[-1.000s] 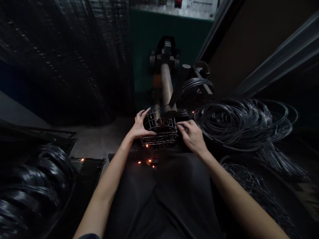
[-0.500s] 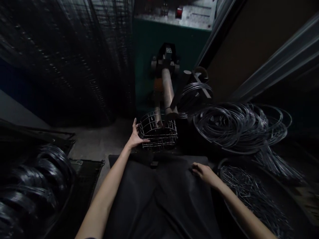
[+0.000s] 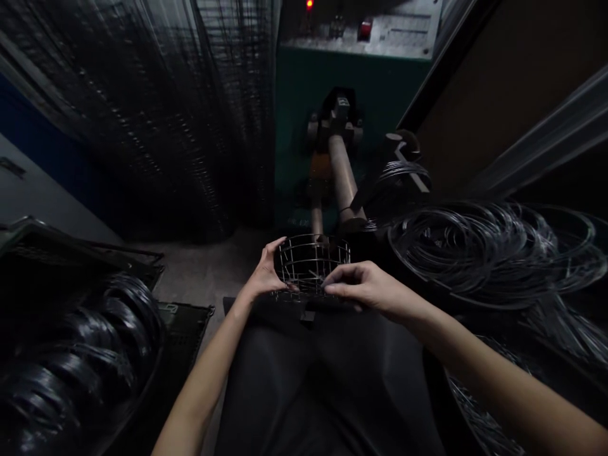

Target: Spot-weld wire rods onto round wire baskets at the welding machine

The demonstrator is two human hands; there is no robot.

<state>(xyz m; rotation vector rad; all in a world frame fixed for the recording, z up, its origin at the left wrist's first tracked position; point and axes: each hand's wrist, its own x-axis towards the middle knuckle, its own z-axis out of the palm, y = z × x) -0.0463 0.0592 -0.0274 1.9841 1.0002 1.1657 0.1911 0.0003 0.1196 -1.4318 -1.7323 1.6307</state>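
A round wire cage (image 3: 313, 256) of thin metal rods is in front of me, just above my dark-covered lap. My left hand (image 3: 266, 275) grips its left side, thumb at the near lower edge and fingers up along the far side. At the cage's near right side, my right hand (image 3: 354, 285) is closed in a pinch. A thin piece of wire (image 3: 314, 274) seems to extend from its fingertips across the mesh; it is hard to tell from the cage's own rods. Just behind the cage is the lower bar (image 3: 316, 218) of a green machine, below a thicker cylindrical arm (image 3: 342, 168).
The green machine (image 3: 299, 95) has a panel with a red switch (image 3: 365, 30) and a lit red lamp (image 3: 310, 4). Wire rings (image 3: 456, 244) are heaped at right, above a bin of short wires (image 3: 484, 405). Wire coils (image 3: 104, 342) fill a crate at left. Mesh panels (image 3: 190, 114) hang behind.
My right hand has moved from the right side of my lap up and left to the cage. The cage, still in my left hand, has come slightly nearer. A red lamp now shows on the panel.
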